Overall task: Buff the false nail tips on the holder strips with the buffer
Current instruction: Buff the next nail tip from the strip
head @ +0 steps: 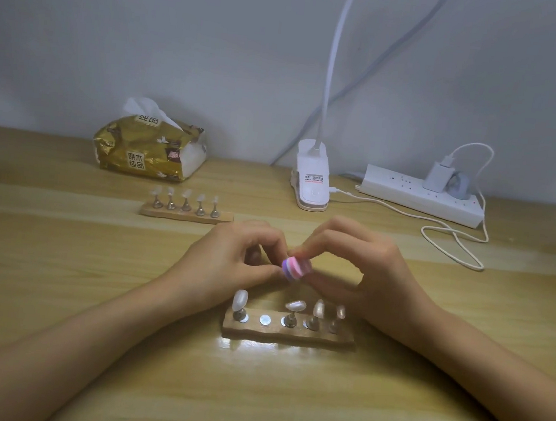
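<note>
My two hands meet in the middle of the table (89, 293), just past the near holder strip (287, 335).

My right hand (366, 274) has its fingers bent, and it pinches the buffer (296, 267) between the thumb and the fingertips. The buffer is a small block with pink and purple stripes. It is up in the air, above the near strip.

My left hand (233, 260) is curled too. Its thumb and first finger come together right beside the buffer. They seem to hold a small peg (254, 254), but it is mostly hidden.

The near strip has four nail tips (239, 300) standing on little metal pegs. One round silver spot (265, 319) on it is bare, the second from the left.

The far holder strip (185, 214) lies to the left, with five tips in a row.

Far back by the wall sit a gold tissue pack (149, 148), a white clip lamp (312, 183) and a white power strip (422, 194) with a white cable (455, 244) looping on the right.
</note>
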The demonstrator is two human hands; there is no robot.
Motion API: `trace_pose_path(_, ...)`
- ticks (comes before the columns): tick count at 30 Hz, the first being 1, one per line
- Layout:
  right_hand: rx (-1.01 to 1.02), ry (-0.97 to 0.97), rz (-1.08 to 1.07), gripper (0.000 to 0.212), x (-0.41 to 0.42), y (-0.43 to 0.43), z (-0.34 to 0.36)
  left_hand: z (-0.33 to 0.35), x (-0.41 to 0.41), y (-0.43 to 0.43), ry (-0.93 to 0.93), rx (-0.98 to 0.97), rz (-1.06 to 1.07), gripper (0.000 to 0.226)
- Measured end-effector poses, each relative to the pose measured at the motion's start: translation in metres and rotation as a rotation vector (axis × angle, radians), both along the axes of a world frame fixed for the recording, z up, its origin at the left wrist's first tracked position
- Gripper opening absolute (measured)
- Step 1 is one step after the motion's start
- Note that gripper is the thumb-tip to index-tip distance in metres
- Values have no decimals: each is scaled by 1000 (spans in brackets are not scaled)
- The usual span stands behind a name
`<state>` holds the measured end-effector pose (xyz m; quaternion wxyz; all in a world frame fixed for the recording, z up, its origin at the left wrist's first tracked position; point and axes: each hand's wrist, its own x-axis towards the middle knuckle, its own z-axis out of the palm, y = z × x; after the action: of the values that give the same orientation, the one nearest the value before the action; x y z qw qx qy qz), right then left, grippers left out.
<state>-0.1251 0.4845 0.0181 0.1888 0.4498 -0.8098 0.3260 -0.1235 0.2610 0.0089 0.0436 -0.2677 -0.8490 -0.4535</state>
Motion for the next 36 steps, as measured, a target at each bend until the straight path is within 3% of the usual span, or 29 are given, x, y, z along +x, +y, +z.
trace_pose_path(3,-25,-97,-35,13,-1,2,2,-1,0,0,-3,4,-3,16)
trace_pose_path(7,-4,11,-6,12,1,-2,0,-1,-1,0,2,-1,-2,10)
trace_pose_path(10,-8,-72,-39,13,-3,3,2,-1,-1,0,11,-8,-3,13)
trace_pose_path(14,10,8,11,13,-1,0,-1,0,0,1,9,-7,15,9)
trace_pose_path(18,-7,-97,-17,9,-3,3,0,0,0,0,5,2,6,19)
trace_pose_path(21,22,-23,22,9,-2,0,-1,0,0,0,12,-5,12,16)
trace_pose_path(25,-4,-107,-45,6,-5,4,-1,0,0,0,-3,0,-5,19)
trace_pose_path(36,29,-46,-14,10,-3,2,-1,0,0,0,11,3,11,12)
